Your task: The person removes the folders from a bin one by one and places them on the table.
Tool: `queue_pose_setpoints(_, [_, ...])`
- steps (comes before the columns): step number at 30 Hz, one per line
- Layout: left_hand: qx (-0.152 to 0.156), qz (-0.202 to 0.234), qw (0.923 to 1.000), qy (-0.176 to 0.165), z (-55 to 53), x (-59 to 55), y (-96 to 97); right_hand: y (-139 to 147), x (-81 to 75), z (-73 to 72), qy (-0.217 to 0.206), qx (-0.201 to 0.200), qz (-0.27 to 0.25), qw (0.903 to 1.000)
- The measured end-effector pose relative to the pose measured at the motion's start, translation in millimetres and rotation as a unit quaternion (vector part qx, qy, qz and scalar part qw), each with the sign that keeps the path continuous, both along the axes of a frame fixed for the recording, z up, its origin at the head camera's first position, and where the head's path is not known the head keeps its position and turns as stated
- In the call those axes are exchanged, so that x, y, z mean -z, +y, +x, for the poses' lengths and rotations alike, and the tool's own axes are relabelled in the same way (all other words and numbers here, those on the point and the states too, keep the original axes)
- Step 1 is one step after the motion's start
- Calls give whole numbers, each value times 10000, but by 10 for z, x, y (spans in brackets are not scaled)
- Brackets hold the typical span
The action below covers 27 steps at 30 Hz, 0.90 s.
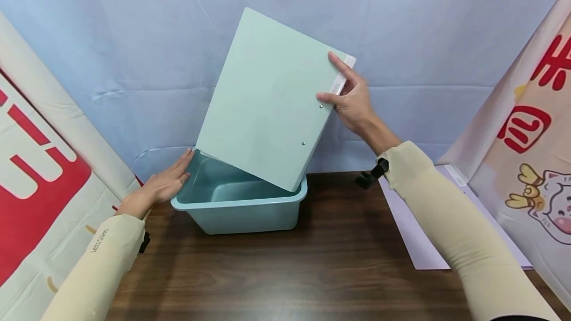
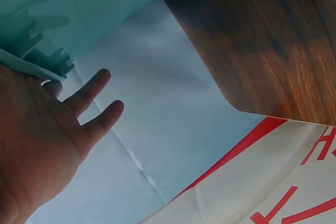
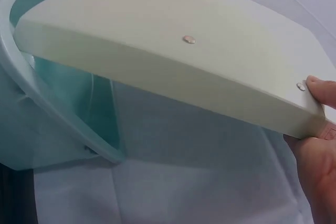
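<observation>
A pale green ring binder with two metal rivets stands tilted over a teal plastic bin, its lower end inside the rim. My right hand grips the binder by its upper right corner, thumb on the near face; in the right wrist view the hand pinches it at the spine's end. My left hand touches the bin's left rim with its fingers extended. In the left wrist view two fingers of that hand are spread beside the bin's wall. The bin's far right interior is hidden behind the binder.
A lilac folder lies at the right of the dark wood table, partly under my right sleeve. A pale blue cloth hangs behind the table. Printed cloths with red marks stand at the left and right.
</observation>
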<state>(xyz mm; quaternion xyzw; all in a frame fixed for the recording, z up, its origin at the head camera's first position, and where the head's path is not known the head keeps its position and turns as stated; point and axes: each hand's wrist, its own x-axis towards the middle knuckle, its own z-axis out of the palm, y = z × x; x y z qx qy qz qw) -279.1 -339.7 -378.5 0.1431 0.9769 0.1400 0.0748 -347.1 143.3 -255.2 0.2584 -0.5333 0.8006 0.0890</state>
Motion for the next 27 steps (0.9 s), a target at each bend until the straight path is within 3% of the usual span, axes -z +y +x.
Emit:
queue_pose_setpoints(11, [95,-44,9999,91,-15,5,-97,367,-149,76,3,-575,-909,9942])
queue_pose_setpoints(27, [220,202,9996,15,-9,2,-238,898,-145,166,-308,-835,-857,9923])
